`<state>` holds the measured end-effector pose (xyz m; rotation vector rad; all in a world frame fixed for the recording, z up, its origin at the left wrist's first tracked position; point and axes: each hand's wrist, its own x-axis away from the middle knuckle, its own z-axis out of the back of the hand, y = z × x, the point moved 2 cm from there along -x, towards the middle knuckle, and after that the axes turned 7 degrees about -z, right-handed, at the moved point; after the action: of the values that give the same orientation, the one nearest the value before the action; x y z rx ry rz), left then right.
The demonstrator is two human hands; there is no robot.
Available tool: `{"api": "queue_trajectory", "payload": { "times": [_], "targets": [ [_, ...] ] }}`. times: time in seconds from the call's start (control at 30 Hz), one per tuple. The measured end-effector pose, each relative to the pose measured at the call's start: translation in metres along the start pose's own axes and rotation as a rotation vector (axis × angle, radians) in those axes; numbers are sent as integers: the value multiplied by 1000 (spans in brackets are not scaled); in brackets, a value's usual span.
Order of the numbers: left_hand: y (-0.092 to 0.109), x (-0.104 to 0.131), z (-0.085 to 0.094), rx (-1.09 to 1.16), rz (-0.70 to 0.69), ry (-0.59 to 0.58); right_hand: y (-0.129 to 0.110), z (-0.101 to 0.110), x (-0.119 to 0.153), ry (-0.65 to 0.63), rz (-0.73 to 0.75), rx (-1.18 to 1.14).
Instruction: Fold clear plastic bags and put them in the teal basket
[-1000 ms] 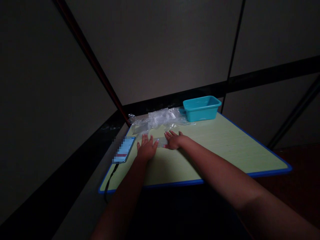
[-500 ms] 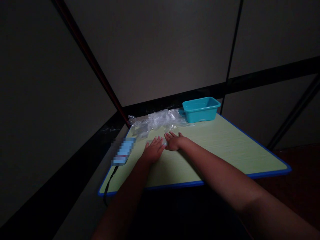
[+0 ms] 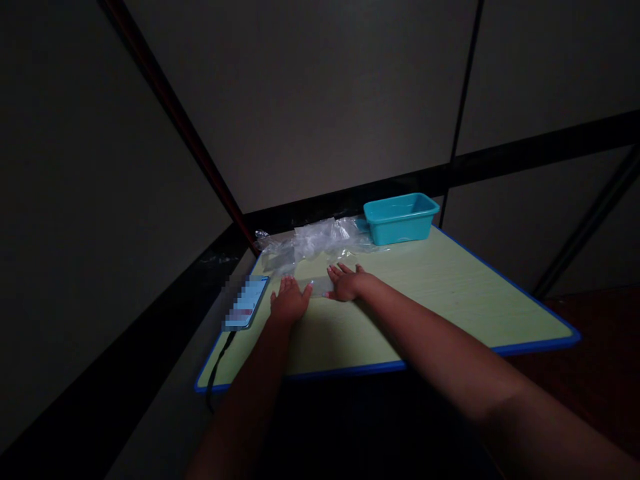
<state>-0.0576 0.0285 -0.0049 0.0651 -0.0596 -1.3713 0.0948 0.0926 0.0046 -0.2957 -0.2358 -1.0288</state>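
A small clear plastic bag (image 3: 317, 287) lies flat on the pale table between my two hands. My left hand (image 3: 291, 303) is spread palm down at the bag's left side, fingers apart. At the bag's right end, my right hand (image 3: 345, 283) rests palm down with its fingers stretched out, covering part of it. Just beyond my fingertips, a heap of crumpled clear plastic bags (image 3: 315, 241) stretches along the back of the table. How far the small bag reaches under each palm is hidden.
A turquoise plastic basket (image 3: 403, 229) stands at the back right, beside the heap. On the left edge lies a phone (image 3: 250, 303), partly blurred out, with a black cord (image 3: 216, 367) hanging over the side. The table (image 3: 450, 293) has a blue rim; dark panelled walls stand behind it.
My left hand has slid left, away from my right hand, showing more of the small plastic bag between them. My right hand has stayed in place.
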Motion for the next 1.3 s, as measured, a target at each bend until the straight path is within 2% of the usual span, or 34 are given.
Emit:
{"api": "queue_trajectory", "payload": {
  "times": [0.1,0.2,0.33,0.43,0.5,0.6,0.83,1.03,1.1,1.2,1.3],
  "targets": [
    [-3,-1,0,2,45,14,0,0,-1,-1,-2,-9],
    [-3,-2,2,-17,3,53,0,0,0,5,0,-27],
    [6,1,5,17,-254,80,-1,0,0,11,1,-31],
    [15,5,3,56,-461,-9,-1,0,1,8,0,-29],
    [19,7,2,57,-508,-59,-1,0,1,4,0,-25],
    [20,8,1,38,-462,-57,-1,0,1,5,1,-18],
    [6,4,3,3,-174,-44,0,1,3,-10,-2,23],
    [-2,2,1,-24,-20,9,0,0,2,-10,0,8],
    [-1,2,2,-43,-32,43,0,-1,0,-5,1,3],
    [4,3,3,-57,-176,64,0,-1,0,-1,-1,4],
    [11,5,1,-53,-323,9,0,0,1,2,8,-3]
  ]
}}
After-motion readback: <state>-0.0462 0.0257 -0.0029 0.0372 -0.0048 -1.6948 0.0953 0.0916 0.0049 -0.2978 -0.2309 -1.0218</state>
